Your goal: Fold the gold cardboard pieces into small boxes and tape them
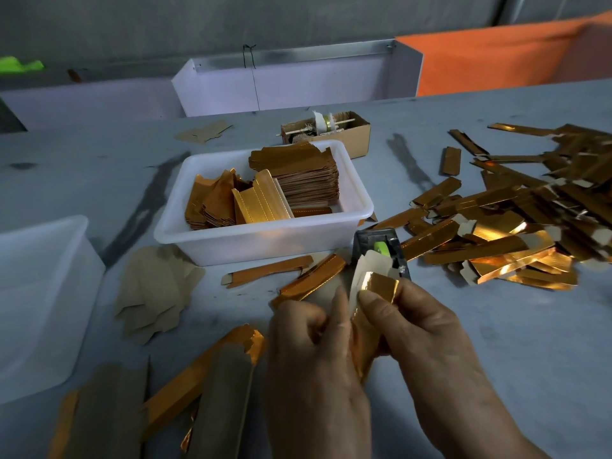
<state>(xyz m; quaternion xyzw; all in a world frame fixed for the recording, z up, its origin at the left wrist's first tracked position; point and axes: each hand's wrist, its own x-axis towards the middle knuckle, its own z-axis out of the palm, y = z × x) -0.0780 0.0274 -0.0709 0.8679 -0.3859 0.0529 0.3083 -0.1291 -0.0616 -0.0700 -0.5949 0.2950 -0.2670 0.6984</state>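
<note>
A grey desk with dark scuff marks carries the work; white partition panels and an orange sheet stand along its far edge. At centre, a white plastic tray holds a stack of flat gold cardboard blanks and several loose ones leaning beside it. Behind the tray sits a small brown carton. A large pile of folded gold boxes lies at right. A tape dispenser with a green roll stands just in front of the tray's near right corner. Near the front edge, both hands grip one gold cardboard piece, held upright above the desk. The left hand has its fingers curled against the piece's left side. The right hand pinches the upper flap between thumb and fingers.
</note>
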